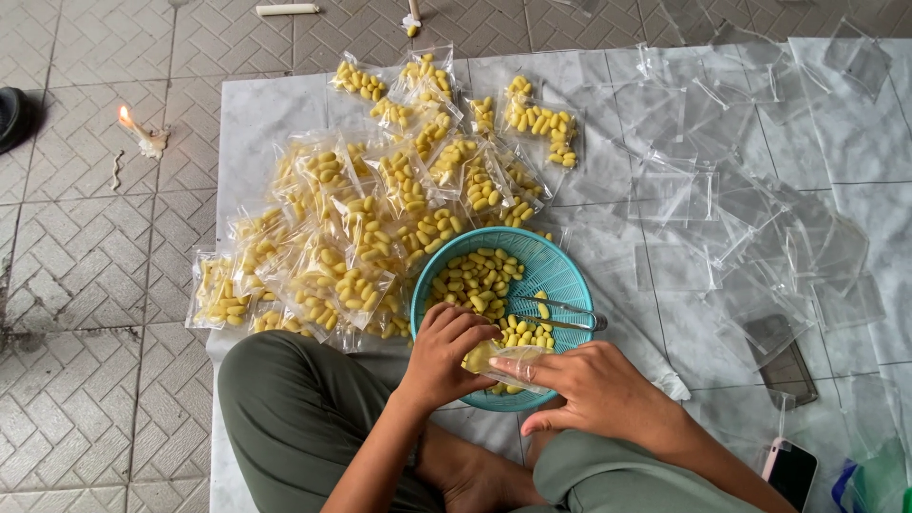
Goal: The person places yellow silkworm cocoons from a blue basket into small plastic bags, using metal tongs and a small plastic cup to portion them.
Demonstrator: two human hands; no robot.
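Over the near rim of the teal basket (560,275), the right hand (598,385) pinches a small clear bag (503,366) lying crosswise, its mouth toward the left hand (446,351), whose bunched fingertips press yellow pieces in.

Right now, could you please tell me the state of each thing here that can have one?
Candle: lit, upright on the floor.
Basket: partly filled with yellow pieces.
Small bag: held by both hands, partly filled.
Filled bags: piled beside the basket.
Empty bags: scattered flat.
Left hand: on the bag.
Right hand: pinching the bag.
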